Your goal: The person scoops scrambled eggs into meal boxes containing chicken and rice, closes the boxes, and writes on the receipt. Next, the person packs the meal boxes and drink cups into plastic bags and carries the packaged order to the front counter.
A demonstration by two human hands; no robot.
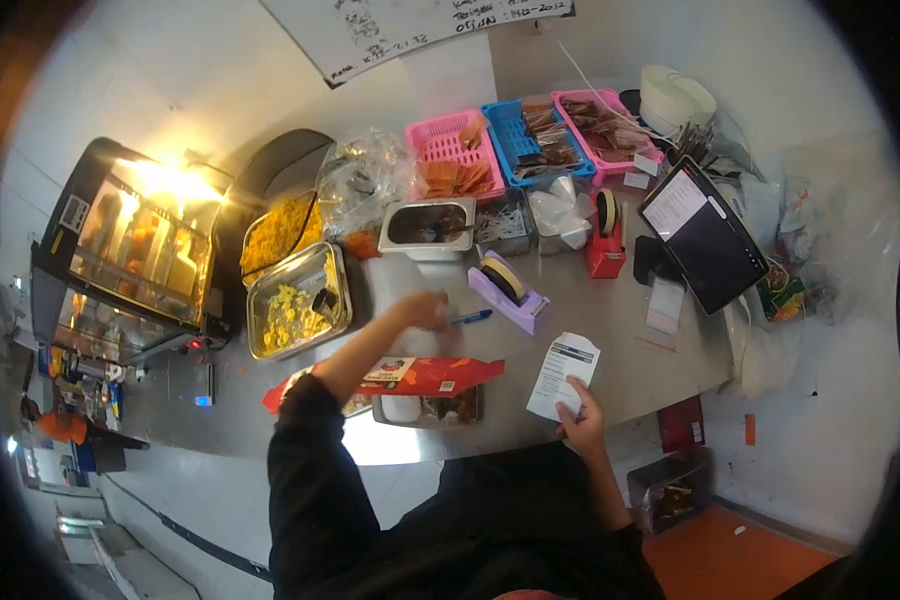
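Receipt [562, 368] in right hand [583, 420], left hand [426, 311] apart

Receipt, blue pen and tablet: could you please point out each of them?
Receipt [561, 373]: head view, on its printed face.
Blue pen [473, 317]: head view, on its blue body.
Tablet [705, 236]: head view, on its screen.

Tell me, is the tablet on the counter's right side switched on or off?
On: the tablet has a lit screen, showing a bright white panel with text beside a dark area.
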